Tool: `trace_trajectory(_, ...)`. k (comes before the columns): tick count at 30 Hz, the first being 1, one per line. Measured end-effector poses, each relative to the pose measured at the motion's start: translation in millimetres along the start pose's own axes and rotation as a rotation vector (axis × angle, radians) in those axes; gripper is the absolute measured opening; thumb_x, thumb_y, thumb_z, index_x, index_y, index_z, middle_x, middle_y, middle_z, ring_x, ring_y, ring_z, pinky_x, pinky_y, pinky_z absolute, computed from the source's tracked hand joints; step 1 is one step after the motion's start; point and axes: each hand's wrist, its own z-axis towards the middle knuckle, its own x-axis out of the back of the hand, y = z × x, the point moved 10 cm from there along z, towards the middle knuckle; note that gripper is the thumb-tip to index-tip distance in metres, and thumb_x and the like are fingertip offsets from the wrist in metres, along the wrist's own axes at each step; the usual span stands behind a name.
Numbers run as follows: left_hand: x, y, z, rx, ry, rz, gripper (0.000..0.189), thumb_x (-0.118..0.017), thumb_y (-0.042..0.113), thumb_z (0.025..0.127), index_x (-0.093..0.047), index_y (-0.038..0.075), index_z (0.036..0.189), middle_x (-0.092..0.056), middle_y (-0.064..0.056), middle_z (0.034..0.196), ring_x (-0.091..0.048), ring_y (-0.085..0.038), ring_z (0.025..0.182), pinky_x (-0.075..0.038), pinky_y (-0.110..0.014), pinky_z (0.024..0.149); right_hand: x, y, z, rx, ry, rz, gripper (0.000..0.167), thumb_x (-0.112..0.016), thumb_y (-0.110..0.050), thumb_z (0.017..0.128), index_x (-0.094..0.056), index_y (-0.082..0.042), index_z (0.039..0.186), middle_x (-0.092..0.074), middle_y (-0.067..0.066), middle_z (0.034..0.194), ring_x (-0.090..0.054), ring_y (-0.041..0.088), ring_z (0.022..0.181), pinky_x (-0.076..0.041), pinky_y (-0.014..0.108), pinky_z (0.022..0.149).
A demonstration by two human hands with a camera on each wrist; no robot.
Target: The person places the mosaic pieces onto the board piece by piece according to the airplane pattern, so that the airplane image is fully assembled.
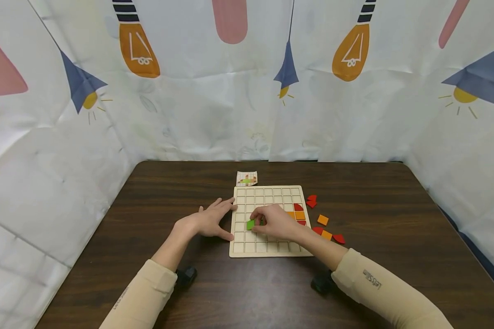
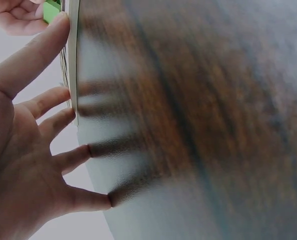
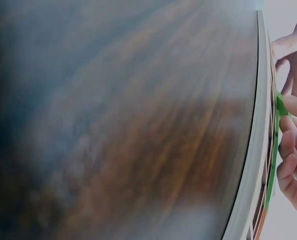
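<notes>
A pale wooden grid board point(image 1: 239, 247) lies on the dark table. My right hand point(image 1: 277, 222) reaches over it and pinches a green square tile point(image 1: 250, 225) between thumb and fingers, left of the board's middle. In the right wrist view the tile point(image 3: 280, 104) is tilted, close over the grid, with more green along the board's surface. Fingers spread, my left hand point(image 1: 207, 221) rests at the board's left edge, thumb and some fingertips touching it. On the board's right part sit orange square tiles point(image 1: 299, 215) with red quarter-round pieces point(image 1: 298, 207) beside them. My right hand hides the grid's middle.
A small pattern card point(image 1: 247, 178) lies behind the board's far left corner. Loose red pieces point(image 1: 311, 201) and orange tiles point(image 1: 323, 220) are scattered along the board's right side. A printed white curtain point(image 1: 214, 114) hangs behind the table.
</notes>
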Motion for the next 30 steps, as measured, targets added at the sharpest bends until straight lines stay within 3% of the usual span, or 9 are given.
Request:
trace_trajectory(17, -3.3, -2.8, -0.1, 0.002, 0.005, -0.002, 0.089, -0.083, 0.042, 0.087, -0.039, 0.013, 0.159, -0.011, -0.009, 0.171, -0.003, -0.039, 0.156, -0.004, -0.081, 0.109, 1.1, -1.0, -2.9, -0.016, -0.017, 0.004, 0.025, -0.084, -0.013, 0.087, -0.072, -0.006, 0.108, -0.062, -0.01, 0.079, -0.054, 0.008, 0.068, -0.048, 0.027, 0.069)
trace_trajectory(24, -3.1, -5.1, -0.3, 0.008, 0.006, -0.004, 0.088, -0.084, 0.041, 0.087, -0.039, 0.013, 0.158, -0.012, -0.009, 0.171, -0.003, -0.039, 0.156, -0.004, -0.081, 0.108, 17.5, 5.0, -11.2, -0.005, 0.025, 0.035, 0.022, -0.082, -0.011, 0.088, -0.072, -0.006, 0.107, -0.062, -0.01, 0.081, -0.053, 0.008, 0.064, -0.048, 0.026, 0.065)
trace_trajectory(30, -1.1, -2.5, 0.5, 0.0, 0.0, 0.001, 0.088, -0.084, 0.04, 0.087, -0.039, 0.013, 0.158, -0.011, -0.009, 0.171, -0.002, -0.039, 0.156, -0.003, -0.081, 0.108, 38.3, 23.4, -23.3, -0.027, 0.064, 0.055, 0.02, -0.08, -0.011, 0.089, -0.073, -0.004, 0.107, -0.064, -0.008, 0.083, -0.056, 0.009, 0.063, -0.049, 0.027, 0.062)
